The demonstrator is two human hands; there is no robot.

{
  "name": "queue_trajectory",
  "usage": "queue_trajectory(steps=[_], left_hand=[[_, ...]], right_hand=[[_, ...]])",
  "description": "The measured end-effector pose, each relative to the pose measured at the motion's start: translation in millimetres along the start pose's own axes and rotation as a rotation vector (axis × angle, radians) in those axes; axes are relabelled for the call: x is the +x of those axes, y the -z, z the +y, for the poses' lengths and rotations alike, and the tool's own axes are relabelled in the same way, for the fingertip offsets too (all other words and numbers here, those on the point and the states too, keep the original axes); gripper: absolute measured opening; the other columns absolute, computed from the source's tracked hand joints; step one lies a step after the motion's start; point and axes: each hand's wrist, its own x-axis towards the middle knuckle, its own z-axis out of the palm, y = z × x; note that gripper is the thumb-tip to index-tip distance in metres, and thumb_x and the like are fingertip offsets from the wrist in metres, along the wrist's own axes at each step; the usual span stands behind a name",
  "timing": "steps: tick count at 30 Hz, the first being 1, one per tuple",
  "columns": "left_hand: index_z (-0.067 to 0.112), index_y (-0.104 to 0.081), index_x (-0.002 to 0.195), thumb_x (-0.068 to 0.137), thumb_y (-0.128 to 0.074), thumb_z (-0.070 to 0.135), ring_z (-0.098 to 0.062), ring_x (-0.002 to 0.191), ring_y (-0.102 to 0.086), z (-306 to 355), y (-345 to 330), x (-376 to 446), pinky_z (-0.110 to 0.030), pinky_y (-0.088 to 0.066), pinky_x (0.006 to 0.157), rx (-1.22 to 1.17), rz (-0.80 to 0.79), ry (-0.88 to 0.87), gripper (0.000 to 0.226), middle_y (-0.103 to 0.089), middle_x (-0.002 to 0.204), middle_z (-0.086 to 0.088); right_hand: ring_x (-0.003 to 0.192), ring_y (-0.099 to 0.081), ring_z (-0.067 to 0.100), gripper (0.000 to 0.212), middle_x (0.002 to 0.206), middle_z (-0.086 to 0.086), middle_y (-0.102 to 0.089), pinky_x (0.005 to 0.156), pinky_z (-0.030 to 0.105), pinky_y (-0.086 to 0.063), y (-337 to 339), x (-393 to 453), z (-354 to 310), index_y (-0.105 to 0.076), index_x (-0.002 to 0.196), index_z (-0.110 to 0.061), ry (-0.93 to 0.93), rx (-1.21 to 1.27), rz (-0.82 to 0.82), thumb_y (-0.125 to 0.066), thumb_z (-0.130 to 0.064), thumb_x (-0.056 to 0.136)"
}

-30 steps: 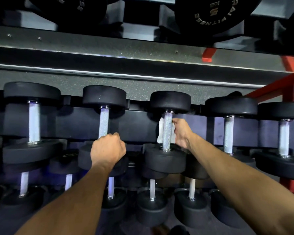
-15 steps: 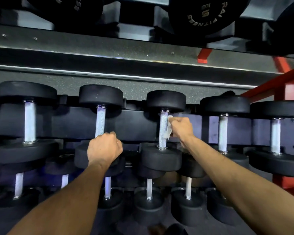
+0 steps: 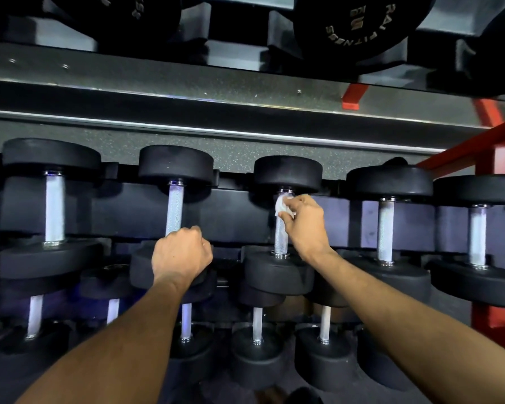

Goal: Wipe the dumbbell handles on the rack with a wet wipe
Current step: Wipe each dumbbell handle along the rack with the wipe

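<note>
left hand (image 3: 181, 252): fist closed round lower end of second dumbbell handle (image 3: 174, 208) on rack (image 3: 245, 217) | right hand (image 3: 305, 225): fingertips pinch bunched wet wipe (image 3: 282, 205) against top of third dumbbell handle (image 3: 281, 237), under its upper head.

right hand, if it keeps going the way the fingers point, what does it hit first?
The right hand holds the wipe at the top of the handle, fingers pointing up and left. Going straight on, it would probably meet the dumbbell's upper head first; depth is unclear.

Knurled metal handle (image 3: 281, 237), matt heads (image 3: 287, 173)
</note>
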Motion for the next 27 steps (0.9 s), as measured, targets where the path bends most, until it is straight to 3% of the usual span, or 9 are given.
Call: queue_trajectory(steps=[3, 6, 7, 9, 11, 14, 18, 23, 27], left_hand=[[0.016, -0.053, 0.075, 0.087, -0.048, 0.027, -0.026, 0.057, -0.044, 0.1, -0.2, 0.1, -0.031, -0.035, 0.054, -0.004, 0.003, -0.001, 0.017, -0.065, 0.070, -0.003], [0.016, -0.054, 0.075, 0.087, -0.048, 0.027, -0.026, 0.057, -0.044, -0.3, -0.5, 0.9, -0.031, -0.034, 0.055, -0.002, 0.005, 0.010, 0.017, -0.066, 0.071, -0.003], [0.016, -0.054, 0.075, 0.087, -0.048, 0.027, -0.026, 0.057, -0.044, -0.4, -0.4, 0.8, -0.031, -0.034, 0.055, 0.001, 0.004, 0.010, 0.017, -0.066, 0.071, -0.003], [0.016, -0.054, 0.075, 0.087, -0.048, 0.027, -0.026, 0.057, -0.044, 0.5, -0.5, 0.8, -0.031, -0.035, 0.054, -0.003, 0.005, 0.004, 0.017, -0.066, 0.070, -0.003], [0.016, -0.053, 0.074, 0.087, -0.049, 0.027, -0.026, 0.056, -0.044, 0.2, -1.2, 0.7, -0.031, -0.034, 0.054, -0.005, 0.007, 0.008, 0.017, -0.065, 0.069, -0.003], [0.016, -0.051, 0.073, 0.087, -0.048, 0.026, -0.026, 0.055, -0.044, -0.9, -2.8, -0.1, -0.031, -0.035, 0.053, -0.018, 0.009, 0.006, 0.018, -0.064, 0.067, -0.004], [0.016, -0.051, 0.073, 0.087, -0.047, 0.027, -0.026, 0.055, -0.045, -1.5, -3.2, 0.8, -0.031, -0.036, 0.053, -0.014, 0.010, 0.001, 0.018, -0.064, 0.067, -0.003], [0.015, -0.052, 0.075, 0.088, -0.049, 0.027, -0.030, 0.059, -0.053, -0.5, -3.3, 1.4, -0.031, -0.035, 0.055, -0.015, 0.001, 0.000, 0.018, -0.065, 0.071, -0.004], [0.017, -0.050, 0.076, 0.087, -0.048, 0.028, -0.033, 0.068, -0.063, -0.1, -1.6, 0.5, -0.032, -0.036, 0.056, -0.017, -0.005, 0.003, 0.016, -0.067, 0.075, -0.005]], right_hand=[[0.087, -0.054, 0.015, 0.015, 0.103, -0.003, -0.049, 0.074, 0.031, -0.051, -8.8, -12.0, 13.0, -0.062, 0.103, -0.011, 0.143, -0.153, -0.179, -0.060, -0.023, 0.094], [0.095, -0.044, 0.016, 0.008, 0.106, -0.002, -0.048, 0.073, 0.038, -0.053, -8.1, -9.7, 22.3, -0.067, 0.090, -0.011, 0.438, -0.395, -0.357, -0.063, -0.018, 0.091], [0.099, -0.046, 0.019, 0.002, 0.111, 0.000, -0.051, 0.075, 0.037, -0.053, -4.8, -2.8, 20.4, -0.069, 0.087, -0.012, 0.535, -0.474, -0.368, -0.068, -0.014, 0.086], [0.104, -0.054, 0.025, 0.010, 0.117, 0.006, -0.059, 0.082, 0.035, -0.053, 2.7, 13.6, 12.9, -0.072, 0.080, -0.013, 0.647, -0.626, -0.328, -0.078, -0.011, 0.072], [0.105, -0.057, 0.028, 0.012, 0.108, 0.007, -0.064, 0.090, 0.035, -0.050, 4.9, 22.0, 3.8, -0.072, 0.078, -0.013, 0.671, -0.725, -0.306, -0.078, -0.011, 0.067], [0.103, -0.056, 0.030, 0.014, 0.091, 0.006, -0.066, 0.102, 0.038, -0.042, -3.3, 9.1, -3.6, -0.071, 0.086, -0.010, 0.753, -0.833, -0.379, -0.060, -0.011, 0.078], [0.114, -0.051, 0.027, 0.030, 0.113, 0.005, -0.066, 0.119, 0.038, -0.020, -6.2, 7.2, -18.5, -0.067, 0.114, -0.013, 0.738, -1.035, -0.583, -0.044, -0.016, 0.094], [0.117, -0.049, 0.026, 0.033, 0.119, 0.005, -0.064, 0.116, 0.038, -0.025, -3.0, 33.9, -28.1, -0.067, 0.119, -0.015, 0.665, -1.147, -0.536, -0.045, -0.017, 0.094], [0.126, -0.048, 0.025, 0.036, 0.131, 0.004, -0.061, 0.119, 0.040, -0.019, -16.0, 17.2, -37.7, -0.063, 0.127, -0.019, 0.638, -1.255, -0.725, -0.041, -0.025, 0.099]])
